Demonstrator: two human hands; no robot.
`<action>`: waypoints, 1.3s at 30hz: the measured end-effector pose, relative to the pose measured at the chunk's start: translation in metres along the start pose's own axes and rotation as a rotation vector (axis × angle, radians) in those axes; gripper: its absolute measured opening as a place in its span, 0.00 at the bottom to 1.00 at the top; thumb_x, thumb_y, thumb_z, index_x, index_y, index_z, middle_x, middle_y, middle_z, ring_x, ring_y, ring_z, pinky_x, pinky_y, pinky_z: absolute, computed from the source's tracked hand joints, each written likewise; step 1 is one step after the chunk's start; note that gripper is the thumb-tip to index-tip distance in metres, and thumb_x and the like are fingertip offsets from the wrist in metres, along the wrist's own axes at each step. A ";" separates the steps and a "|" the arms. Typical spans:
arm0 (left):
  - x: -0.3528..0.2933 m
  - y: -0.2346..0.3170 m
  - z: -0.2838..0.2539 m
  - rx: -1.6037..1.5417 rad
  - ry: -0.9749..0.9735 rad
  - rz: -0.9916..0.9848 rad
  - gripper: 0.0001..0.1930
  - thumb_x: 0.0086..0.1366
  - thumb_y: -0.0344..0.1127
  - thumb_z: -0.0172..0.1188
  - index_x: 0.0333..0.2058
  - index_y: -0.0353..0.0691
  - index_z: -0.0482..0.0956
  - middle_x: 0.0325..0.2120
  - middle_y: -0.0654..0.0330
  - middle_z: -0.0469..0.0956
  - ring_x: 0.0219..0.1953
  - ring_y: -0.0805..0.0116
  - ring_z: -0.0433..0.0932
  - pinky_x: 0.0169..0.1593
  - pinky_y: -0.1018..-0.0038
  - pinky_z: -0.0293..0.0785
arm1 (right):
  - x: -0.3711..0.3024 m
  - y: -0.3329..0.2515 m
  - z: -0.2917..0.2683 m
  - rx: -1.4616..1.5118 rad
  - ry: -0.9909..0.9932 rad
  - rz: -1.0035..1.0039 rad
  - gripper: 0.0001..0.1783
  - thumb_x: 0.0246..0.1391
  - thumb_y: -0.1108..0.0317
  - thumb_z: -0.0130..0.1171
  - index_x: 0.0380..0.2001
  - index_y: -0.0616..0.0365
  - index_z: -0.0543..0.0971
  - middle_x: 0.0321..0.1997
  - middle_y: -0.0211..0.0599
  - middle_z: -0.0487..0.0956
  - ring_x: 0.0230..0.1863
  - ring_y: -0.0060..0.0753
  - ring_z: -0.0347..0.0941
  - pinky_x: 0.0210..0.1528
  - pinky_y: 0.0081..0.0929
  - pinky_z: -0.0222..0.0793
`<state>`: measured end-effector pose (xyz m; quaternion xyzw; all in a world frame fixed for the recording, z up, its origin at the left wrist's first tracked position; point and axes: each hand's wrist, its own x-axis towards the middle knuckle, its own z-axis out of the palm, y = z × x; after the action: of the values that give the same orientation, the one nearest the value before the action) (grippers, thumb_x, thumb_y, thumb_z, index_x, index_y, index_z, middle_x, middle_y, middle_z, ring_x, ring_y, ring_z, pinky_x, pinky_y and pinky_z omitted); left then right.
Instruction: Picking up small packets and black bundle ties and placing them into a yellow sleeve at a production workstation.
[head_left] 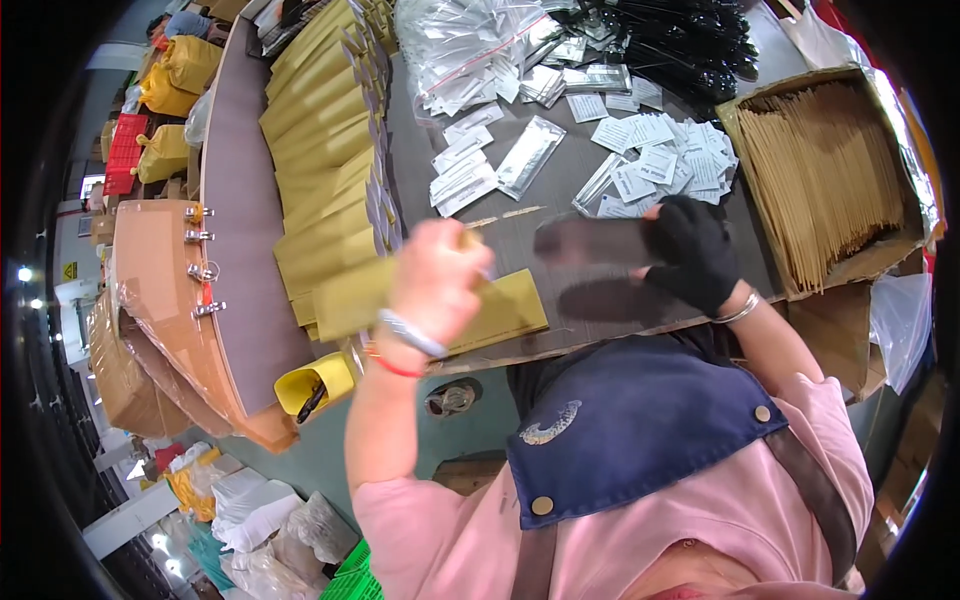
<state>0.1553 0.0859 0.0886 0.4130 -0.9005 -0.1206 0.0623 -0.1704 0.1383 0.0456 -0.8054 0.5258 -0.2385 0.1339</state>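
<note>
My bare left hand (440, 275) is closed, smeared by motion. A blurred yellow paper envelope (352, 300) stretches left from it and seems gripped in the fingers. Another yellow envelope (515, 308) lies on the table's front edge, partly behind that hand. My right hand (695, 258), in a black fingerless glove, is closed on the end of a dark oblong thing (592, 240). Motion blurs this thing too much to name it; its shadow falls on the table below. Beyond my hands lie small white printed cards (655, 165) and flat clear packets (530, 158).
A long overlapping row of yellow envelopes (325, 130) lines the left side. At the back are clear plastic bags (460, 50) and a heap of glossy black packets (690, 50). A carton (735, 130) of brown sticks stands right; a yellow holder (315, 385) hangs at the front edge.
</note>
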 end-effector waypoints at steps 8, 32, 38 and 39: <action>-0.034 0.046 0.111 -0.035 0.266 -0.674 0.45 0.38 0.49 0.75 0.56 0.39 0.68 0.59 0.44 0.59 0.61 0.38 0.55 0.61 0.42 0.51 | -0.001 -0.003 0.000 -0.116 -0.154 0.077 0.34 0.28 0.57 0.74 0.43 0.54 0.73 0.43 0.38 0.73 0.46 0.45 0.69 0.52 0.39 0.60; 0.059 -0.094 0.099 -0.025 0.556 -0.446 0.14 0.54 0.33 0.64 0.41 0.41 0.80 0.40 0.55 0.77 0.44 0.51 0.73 0.46 0.61 0.70 | -0.010 0.072 -0.011 -0.077 0.200 0.336 0.23 0.43 0.68 0.68 0.45 0.58 0.76 0.46 0.41 0.75 0.50 0.44 0.70 0.53 0.33 0.66; 0.078 -0.117 0.091 0.071 0.255 -0.438 0.07 0.60 0.38 0.57 0.32 0.45 0.82 0.29 0.54 0.79 0.34 0.54 0.78 0.38 0.59 0.72 | -0.117 0.222 -0.097 -0.415 0.408 0.735 0.19 0.58 0.60 0.57 0.47 0.62 0.76 0.50 0.44 0.77 0.54 0.44 0.71 0.57 0.34 0.66; 0.083 -0.112 0.088 0.111 0.298 -0.419 0.08 0.62 0.37 0.54 0.28 0.43 0.79 0.27 0.52 0.78 0.33 0.51 0.77 0.36 0.55 0.71 | -0.136 0.243 -0.103 -0.418 0.411 0.745 0.19 0.58 0.60 0.57 0.47 0.62 0.76 0.50 0.44 0.77 0.54 0.44 0.71 0.57 0.34 0.66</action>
<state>0.1640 -0.0331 -0.0254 0.6066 -0.7815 -0.0190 0.1450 -0.4596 0.1657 -0.0131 -0.5076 0.8314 -0.2175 -0.0614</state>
